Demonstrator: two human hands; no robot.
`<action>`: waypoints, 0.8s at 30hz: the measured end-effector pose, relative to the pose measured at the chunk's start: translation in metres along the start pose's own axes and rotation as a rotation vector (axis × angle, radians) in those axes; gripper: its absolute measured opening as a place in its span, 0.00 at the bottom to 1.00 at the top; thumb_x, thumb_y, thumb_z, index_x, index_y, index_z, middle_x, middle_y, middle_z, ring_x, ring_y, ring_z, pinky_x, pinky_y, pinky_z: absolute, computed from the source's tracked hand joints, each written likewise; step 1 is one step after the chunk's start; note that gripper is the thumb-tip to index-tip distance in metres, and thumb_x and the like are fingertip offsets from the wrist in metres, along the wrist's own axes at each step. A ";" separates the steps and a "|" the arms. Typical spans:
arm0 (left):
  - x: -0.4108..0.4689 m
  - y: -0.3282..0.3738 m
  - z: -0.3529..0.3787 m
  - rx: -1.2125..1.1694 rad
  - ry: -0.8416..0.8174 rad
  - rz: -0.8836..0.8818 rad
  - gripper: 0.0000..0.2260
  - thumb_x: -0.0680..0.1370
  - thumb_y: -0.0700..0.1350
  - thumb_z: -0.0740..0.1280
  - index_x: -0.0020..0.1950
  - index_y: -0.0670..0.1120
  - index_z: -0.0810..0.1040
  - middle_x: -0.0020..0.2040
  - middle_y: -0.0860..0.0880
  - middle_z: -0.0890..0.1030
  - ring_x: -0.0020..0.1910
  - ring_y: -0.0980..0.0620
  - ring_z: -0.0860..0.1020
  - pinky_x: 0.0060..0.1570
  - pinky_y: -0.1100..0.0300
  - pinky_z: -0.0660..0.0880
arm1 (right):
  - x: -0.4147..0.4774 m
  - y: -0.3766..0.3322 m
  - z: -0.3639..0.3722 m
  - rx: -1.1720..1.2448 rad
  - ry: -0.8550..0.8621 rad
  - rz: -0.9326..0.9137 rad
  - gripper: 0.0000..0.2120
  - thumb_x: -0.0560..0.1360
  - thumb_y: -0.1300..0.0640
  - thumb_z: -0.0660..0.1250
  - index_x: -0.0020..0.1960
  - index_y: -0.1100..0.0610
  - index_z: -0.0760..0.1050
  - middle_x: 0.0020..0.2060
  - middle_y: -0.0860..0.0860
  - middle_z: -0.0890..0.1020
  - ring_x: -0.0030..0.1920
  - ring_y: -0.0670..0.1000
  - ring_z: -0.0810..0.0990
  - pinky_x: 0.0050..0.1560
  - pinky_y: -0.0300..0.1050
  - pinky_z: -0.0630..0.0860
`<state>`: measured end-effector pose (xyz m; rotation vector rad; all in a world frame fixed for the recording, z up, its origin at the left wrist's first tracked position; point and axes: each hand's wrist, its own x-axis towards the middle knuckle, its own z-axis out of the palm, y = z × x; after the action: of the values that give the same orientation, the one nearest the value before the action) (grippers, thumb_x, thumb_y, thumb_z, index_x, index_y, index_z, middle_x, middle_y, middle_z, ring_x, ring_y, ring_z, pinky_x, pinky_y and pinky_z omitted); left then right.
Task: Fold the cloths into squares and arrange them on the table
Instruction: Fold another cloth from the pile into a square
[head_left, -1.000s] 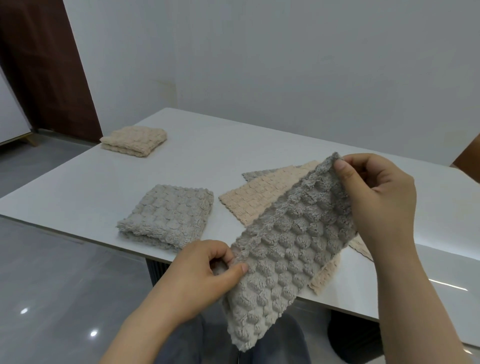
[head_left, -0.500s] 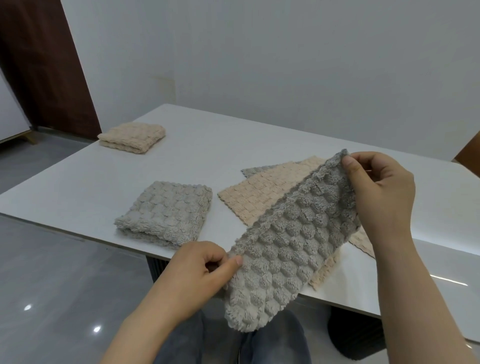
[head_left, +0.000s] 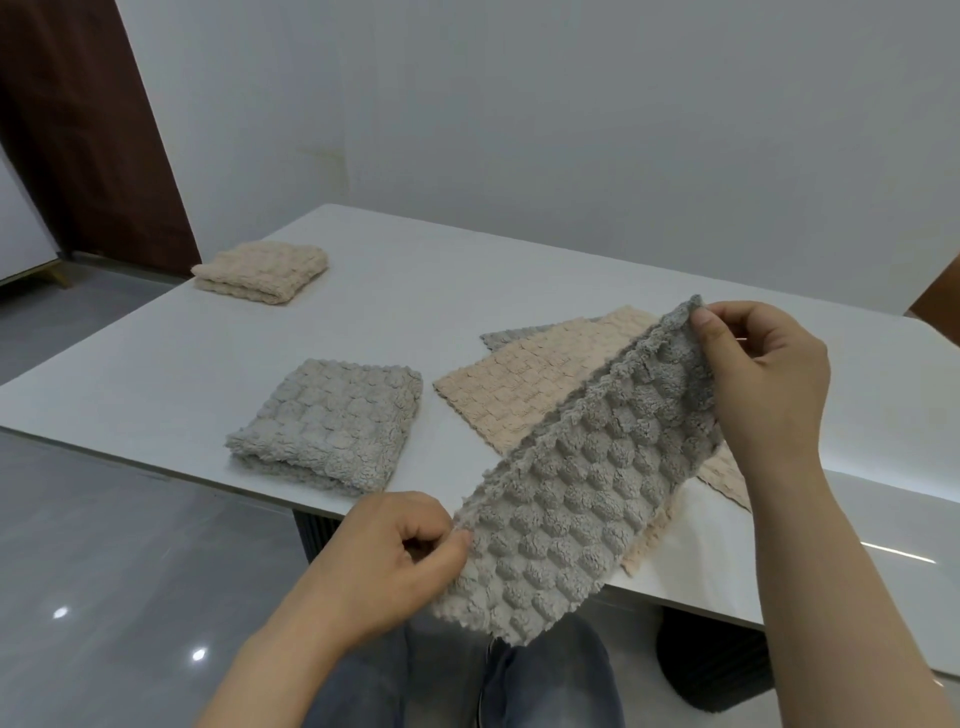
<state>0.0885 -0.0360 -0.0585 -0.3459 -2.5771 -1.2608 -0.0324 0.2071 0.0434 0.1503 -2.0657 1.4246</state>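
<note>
While both hands hold it in the air, the grey cloth (head_left: 587, 488) has drawn up over the last second. Its loose lower end hung well below the left hand (head_left: 384, 566) and now dangles only a little under it, and the band runs straighter between the two grips. This suggests it is already halved into a long strip, ready for an end-to-end fold into a square.

The left hand pinches the near end between thumb and curled fingers. The right hand (head_left: 763, 379), higher and farther off, pinches the far corner the same way. The strip hangs over the near edge of the white bench (head_left: 415, 291).

The cloth is thick and fluffy, covered in rounded bubbles, with a frilled edge. Just beyond the left hand lies a folded grey square (head_left: 327, 426), and far beyond that a folded beige square (head_left: 262, 273). Below the right hand an unfolded beige cloth (head_left: 524, 395) lies flat.
</note>
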 end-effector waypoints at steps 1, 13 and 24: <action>0.000 -0.001 0.000 0.000 0.006 -0.007 0.19 0.70 0.54 0.63 0.27 0.43 0.64 0.25 0.49 0.67 0.26 0.58 0.66 0.29 0.62 0.63 | 0.000 0.001 0.000 0.001 0.001 0.002 0.03 0.75 0.56 0.69 0.42 0.54 0.79 0.33 0.43 0.78 0.30 0.37 0.72 0.35 0.26 0.69; -0.010 -0.012 -0.012 -0.072 0.163 -0.177 0.14 0.67 0.59 0.65 0.29 0.51 0.76 0.27 0.53 0.76 0.27 0.60 0.71 0.29 0.68 0.65 | -0.002 0.009 0.001 0.002 0.009 0.036 0.04 0.75 0.56 0.69 0.42 0.52 0.78 0.33 0.43 0.78 0.30 0.36 0.72 0.35 0.26 0.69; -0.007 -0.009 -0.026 -0.195 0.433 -0.332 0.16 0.72 0.42 0.73 0.28 0.39 0.74 0.23 0.42 0.75 0.24 0.44 0.72 0.26 0.58 0.69 | -0.019 0.021 0.003 -0.037 0.031 0.082 0.04 0.76 0.56 0.68 0.42 0.53 0.78 0.35 0.41 0.78 0.34 0.34 0.74 0.37 0.24 0.68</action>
<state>0.0953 -0.0631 -0.0519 0.3070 -2.2014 -1.5033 -0.0270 0.2087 0.0160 0.0285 -2.0929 1.4274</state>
